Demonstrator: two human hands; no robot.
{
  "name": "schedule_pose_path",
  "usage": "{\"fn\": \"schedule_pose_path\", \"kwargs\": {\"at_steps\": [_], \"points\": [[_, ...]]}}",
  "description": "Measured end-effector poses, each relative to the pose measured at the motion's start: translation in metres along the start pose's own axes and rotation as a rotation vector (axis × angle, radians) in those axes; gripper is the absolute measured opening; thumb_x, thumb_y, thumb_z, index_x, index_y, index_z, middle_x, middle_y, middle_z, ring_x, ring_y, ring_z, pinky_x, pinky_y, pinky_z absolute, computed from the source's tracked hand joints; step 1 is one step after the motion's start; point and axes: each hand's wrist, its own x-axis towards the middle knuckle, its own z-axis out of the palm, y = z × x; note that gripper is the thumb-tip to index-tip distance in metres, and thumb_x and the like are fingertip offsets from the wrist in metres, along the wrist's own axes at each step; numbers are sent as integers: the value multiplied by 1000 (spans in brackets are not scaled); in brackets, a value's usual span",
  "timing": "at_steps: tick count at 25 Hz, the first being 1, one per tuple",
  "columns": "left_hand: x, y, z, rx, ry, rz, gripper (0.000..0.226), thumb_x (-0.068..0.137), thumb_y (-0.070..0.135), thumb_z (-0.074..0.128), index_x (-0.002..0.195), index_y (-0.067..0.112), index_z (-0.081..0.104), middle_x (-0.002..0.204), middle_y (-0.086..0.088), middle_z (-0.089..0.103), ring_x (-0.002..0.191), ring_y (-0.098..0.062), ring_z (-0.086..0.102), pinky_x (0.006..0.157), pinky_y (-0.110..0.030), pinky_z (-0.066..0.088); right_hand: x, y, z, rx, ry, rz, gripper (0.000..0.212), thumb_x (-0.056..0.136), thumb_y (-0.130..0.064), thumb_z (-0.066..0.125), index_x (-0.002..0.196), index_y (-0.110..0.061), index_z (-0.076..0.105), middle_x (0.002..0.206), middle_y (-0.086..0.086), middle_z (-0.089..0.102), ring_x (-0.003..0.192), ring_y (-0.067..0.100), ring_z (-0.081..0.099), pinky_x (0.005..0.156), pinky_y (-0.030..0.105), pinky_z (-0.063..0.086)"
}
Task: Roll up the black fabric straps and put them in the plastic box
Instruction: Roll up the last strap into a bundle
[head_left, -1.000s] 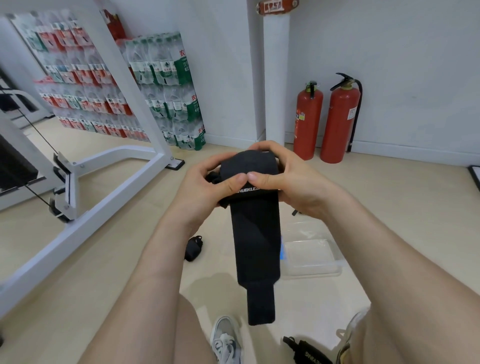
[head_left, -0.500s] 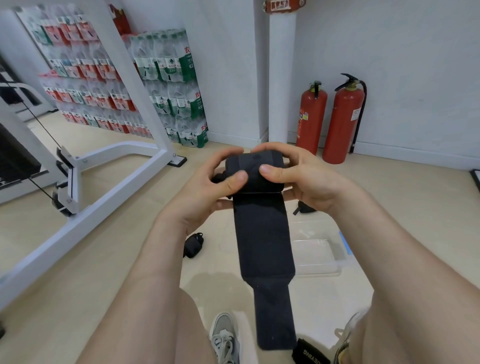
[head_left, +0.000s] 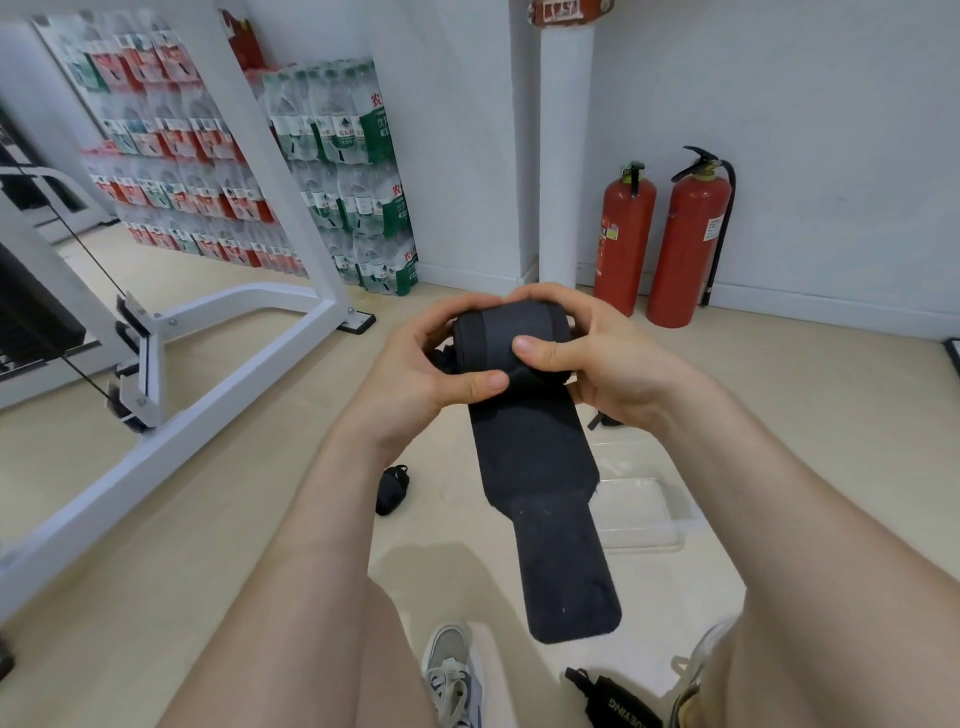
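- Strap of black fabric (head_left: 530, 447), wide and long, is held in the air in front of the person, above the beige floor (head_left: 260, 493). Its upper part is wound into a thick roll, and the lower part hangs flat and ends in a narrower tab.
- Left hand (head_left: 415, 374) grips the left end of the roll, with the fingers curled over the top and the thumb pressed on the lower front.
- Right hand (head_left: 597, 364) grips the right end in the same way, with its thumb lying on the front of the roll.
- Clear plastic box (head_left: 641, 538) stands on the floor under the right forearm, partly hidden behind the hanging strap.
- Small rolled black strap (head_left: 392, 488) lies on the floor left of the hanging part, well apart from the box.
- Black strap with white letters (head_left: 613, 701) lies at the bottom edge, between two grey shoes (head_left: 452, 675).
- Two red fire extinguishers (head_left: 685, 239) stand by the white wall, and stacked packs of water bottles (head_left: 337, 171) stand behind a white metal frame (head_left: 208, 374).
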Motion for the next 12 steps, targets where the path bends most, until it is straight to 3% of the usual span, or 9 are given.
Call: {"fn": "schedule_pose_path", "kwargs": {"at_steps": [4,7,9,12], "points": [[-3,5,1,-39,-43,-201,43,82,38,67,122,25,63,117,-10,69,102,-28,70,80,-45,59,0,3,-4,-64,-46,-59,47,73,-6,78,115,-22,65,117,16,62,110,38,64,93,60,53],[-4,7,4,-31,-4,-153,42,77,23,74,118,23,67,114,-15,71,101,-33,70,79,-49,59,-2,3,-7,-64,-94,-20,46,78,-8,77,119,-22,62,128,17,58,116,37,61,93,54,55],[-5,10,8,-15,16,-96,49,73,8,81,118,21,68,109,-13,72,99,-28,71,76,-42,60,-4,-3,-10,-64,-114,46,38,89,-18,71,125,-24,60,126,10,63,114,29,65,92,50,56],[-4,10,10,67,49,-28,50,71,-9,76,109,23,69,93,4,75,89,-13,70,74,-31,59,-4,-4,-12,-63,-89,150,38,90,-31,66,127,-28,60,122,6,68,107,30,69,86,52,58]]}}
